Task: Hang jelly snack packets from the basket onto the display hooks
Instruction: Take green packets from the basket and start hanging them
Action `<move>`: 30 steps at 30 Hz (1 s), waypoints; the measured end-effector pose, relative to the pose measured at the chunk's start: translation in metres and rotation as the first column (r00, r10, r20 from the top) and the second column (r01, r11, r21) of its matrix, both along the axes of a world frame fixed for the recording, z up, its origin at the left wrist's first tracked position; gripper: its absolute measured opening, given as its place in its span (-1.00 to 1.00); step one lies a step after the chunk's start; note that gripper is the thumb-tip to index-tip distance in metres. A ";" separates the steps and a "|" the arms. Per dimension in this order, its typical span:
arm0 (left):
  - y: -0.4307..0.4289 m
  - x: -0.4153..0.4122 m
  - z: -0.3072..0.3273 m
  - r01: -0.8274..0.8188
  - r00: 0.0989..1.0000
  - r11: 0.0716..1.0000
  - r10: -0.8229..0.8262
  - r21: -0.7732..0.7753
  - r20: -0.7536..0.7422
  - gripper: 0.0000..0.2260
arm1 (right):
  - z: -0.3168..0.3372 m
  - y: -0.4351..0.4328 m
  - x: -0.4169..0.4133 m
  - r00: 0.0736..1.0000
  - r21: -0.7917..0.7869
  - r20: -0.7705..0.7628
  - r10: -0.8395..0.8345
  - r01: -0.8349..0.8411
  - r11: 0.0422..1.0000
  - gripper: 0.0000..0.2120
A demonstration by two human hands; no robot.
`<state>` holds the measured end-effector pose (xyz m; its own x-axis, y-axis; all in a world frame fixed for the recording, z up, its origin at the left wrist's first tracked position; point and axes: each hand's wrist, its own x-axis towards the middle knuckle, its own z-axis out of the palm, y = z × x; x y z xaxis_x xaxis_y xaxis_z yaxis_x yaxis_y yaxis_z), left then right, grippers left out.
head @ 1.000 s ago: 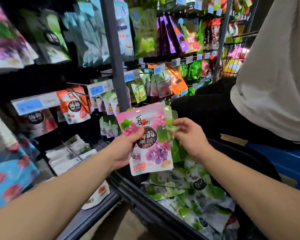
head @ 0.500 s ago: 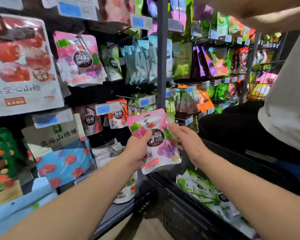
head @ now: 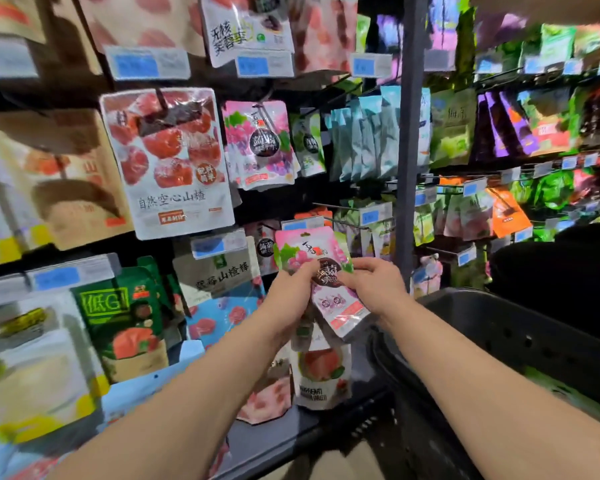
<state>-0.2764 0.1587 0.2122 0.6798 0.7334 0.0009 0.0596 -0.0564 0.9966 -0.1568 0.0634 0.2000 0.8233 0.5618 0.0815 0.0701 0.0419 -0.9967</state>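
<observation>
A pink jelly snack packet (head: 317, 252) with grape and flower print is held up in front of the display rack. My left hand (head: 291, 296) grips its left side and my right hand (head: 373, 284) pinches its right side; a green packet edge shows behind it. Matching pink jelly packets (head: 257, 143) hang on a display hook (head: 262, 110) higher up, above and left of my hands. The dark basket (head: 520, 337) stands at the lower right, its contents mostly out of sight.
Rows of hanging snack bags fill the rack, with a large hawthorn bag (head: 172, 161) at upper left and blue price tags (head: 219, 244) along the rails. A grey upright post (head: 407, 140) divides the rack. A person in dark clothing (head: 565, 268) stands at right.
The view has tilted up and closer to the rack. Both hands have carried the pink packet up and forward, away from the basket, toward the hanging rows.
</observation>
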 end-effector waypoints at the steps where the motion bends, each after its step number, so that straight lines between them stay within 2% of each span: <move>1: 0.007 0.000 0.003 -0.024 1.000 0.996 0.025 0.082 -0.017 -0.56 | 0.004 0.008 0.000 1.000 0.013 -0.012 0.016 -0.016 1.000 -0.78; 3: 0.023 0.002 0.013 -0.050 0.998 0.986 0.056 0.160 -0.036 -0.47 | 0.015 0.025 0.001 0.998 0.061 -0.061 0.035 -0.032 0.998 -0.75; 6: 0.022 -0.012 0.044 0.003 1.000 0.973 -0.006 0.229 0.014 -0.54 | 0.034 0.047 0.007 0.987 0.129 -0.141 0.077 -0.059 0.990 -0.78; 8: 0.031 -0.017 0.051 -0.025 0.999 0.941 0.015 0.337 0.033 -0.60 | 0.046 0.059 0.011 0.979 0.162 -0.163 0.122 -0.095 0.982 -0.81; 10: 0.046 -0.017 0.055 -0.124 0.992 0.865 0.117 0.486 0.046 -0.71 | 0.058 0.071 0.014 0.974 0.198 -0.166 0.157 -0.123 0.972 -0.82; 11: 0.053 -0.017 0.056 -0.161 0.986 0.831 0.162 0.533 0.045 -0.70 | 0.063 0.076 0.013 0.971 0.224 -0.169 0.169 -0.129 0.966 -0.82; 14: 0.069 -0.017 0.057 -0.280 0.960 0.773 0.220 0.570 0.173 -0.76 | 0.073 0.089 0.013 0.975 0.258 -0.138 0.173 -0.133 0.957 -0.88; 17: 0.077 -0.020 0.067 -0.427 0.904 0.642 0.325 0.637 0.279 -0.65 | 0.082 0.094 0.009 0.974 0.274 -0.106 0.201 -0.166 0.947 -0.94; 20: 0.084 -0.021 0.087 -0.460 0.877 0.533 0.395 0.710 0.272 -0.58 | 0.095 0.096 0.013 0.991 0.259 -0.044 0.129 -0.114 0.959 -0.96; 23: 0.089 -0.027 0.102 -0.540 0.830 0.498 0.452 0.679 0.328 -0.60 | 0.117 0.099 0.032 0.998 0.227 0.059 0.016 -0.030 0.974 -0.93; 26: 0.095 -0.034 0.110 -0.614 0.778 0.485 0.504 0.622 0.375 -0.72 | 0.141 0.100 0.051 0.986 0.217 0.143 -0.079 0.047 0.975 -0.89; 30: 0.096 -0.038 0.121 -0.638 0.765 0.486 0.490 0.598 0.418 -0.61 | 0.169 0.104 0.065 0.970 0.247 0.166 -0.178 0.134 0.960 -0.87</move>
<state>-0.3143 0.2549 0.3327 0.0525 0.6886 0.7232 0.1708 -0.7198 0.6729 -0.0922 0.1669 0.3690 0.8571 0.3749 0.3533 0.2759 0.2449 -0.9295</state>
